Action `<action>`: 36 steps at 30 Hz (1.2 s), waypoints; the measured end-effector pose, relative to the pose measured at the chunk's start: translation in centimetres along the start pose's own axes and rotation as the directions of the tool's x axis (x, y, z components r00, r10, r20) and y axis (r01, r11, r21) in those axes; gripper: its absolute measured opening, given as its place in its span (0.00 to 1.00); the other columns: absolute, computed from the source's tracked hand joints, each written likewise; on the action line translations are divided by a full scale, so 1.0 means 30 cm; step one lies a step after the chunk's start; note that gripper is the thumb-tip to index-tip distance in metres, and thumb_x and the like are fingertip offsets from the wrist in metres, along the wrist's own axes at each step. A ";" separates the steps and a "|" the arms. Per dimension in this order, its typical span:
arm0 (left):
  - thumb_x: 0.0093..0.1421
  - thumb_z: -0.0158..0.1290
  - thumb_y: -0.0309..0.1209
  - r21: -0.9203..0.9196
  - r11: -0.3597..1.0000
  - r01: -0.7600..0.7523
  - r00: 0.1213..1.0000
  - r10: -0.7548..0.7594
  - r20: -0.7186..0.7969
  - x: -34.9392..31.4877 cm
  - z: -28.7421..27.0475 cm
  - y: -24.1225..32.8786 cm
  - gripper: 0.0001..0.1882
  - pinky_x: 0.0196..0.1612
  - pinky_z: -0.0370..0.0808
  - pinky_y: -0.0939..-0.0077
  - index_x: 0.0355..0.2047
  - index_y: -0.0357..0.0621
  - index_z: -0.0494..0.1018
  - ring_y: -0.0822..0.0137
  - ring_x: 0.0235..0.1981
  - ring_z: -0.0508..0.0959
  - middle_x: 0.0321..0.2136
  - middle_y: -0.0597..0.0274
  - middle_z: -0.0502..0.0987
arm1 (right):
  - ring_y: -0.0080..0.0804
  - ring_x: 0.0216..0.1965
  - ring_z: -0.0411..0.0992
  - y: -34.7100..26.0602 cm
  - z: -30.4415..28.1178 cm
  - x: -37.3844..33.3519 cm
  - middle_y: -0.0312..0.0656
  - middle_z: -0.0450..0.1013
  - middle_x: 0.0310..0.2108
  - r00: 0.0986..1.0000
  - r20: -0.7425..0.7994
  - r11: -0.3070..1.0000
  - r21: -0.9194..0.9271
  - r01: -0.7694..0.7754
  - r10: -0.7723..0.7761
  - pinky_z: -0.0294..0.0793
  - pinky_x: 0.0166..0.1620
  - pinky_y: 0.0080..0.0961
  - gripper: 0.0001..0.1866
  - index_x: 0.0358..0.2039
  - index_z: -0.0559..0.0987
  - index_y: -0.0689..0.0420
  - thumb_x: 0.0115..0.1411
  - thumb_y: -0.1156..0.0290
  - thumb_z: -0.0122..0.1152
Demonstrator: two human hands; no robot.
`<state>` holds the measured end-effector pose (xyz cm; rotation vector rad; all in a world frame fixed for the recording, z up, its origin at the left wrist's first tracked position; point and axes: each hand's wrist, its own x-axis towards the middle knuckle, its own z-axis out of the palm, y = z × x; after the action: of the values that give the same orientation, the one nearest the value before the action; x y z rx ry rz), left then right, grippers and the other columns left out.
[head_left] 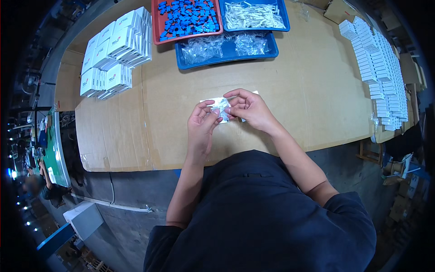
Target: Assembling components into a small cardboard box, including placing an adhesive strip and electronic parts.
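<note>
My left hand (202, 121) and my right hand (250, 109) meet over the cardboard-covered table (136, 127). Both pinch a small clear plastic bag (220, 107) with a pale part inside it. The left fingers grip the bag's left end, and the right fingers hold its right side from above. A bit of white paper or card shows under the right hand, mostly hidden.
At the back stand a red tray (156, 27) of small blue parts, a blue tray (283, 18) of white parts and a blue tray (226, 53) of clear bags. White boxes are stacked at the back left (113, 54) and in rows along the right (380, 63).
</note>
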<state>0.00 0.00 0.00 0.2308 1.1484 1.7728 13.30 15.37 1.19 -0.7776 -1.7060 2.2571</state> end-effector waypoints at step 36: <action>0.68 0.57 0.20 0.130 0.981 -0.140 0.977 0.159 -0.142 -0.012 0.030 0.000 0.11 0.46 0.78 0.81 0.50 0.32 0.74 0.74 0.40 0.81 0.40 0.59 0.80 | 0.25 0.46 0.79 0.065 0.058 -0.009 0.39 0.80 0.43 0.997 0.069 0.936 0.347 -0.066 0.045 0.79 0.52 0.25 0.09 0.46 0.77 0.60 0.68 0.75 0.65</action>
<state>0.73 0.24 0.61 0.2635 1.3799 1.8810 12.91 13.18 -0.24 -0.6881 -1.2608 2.5446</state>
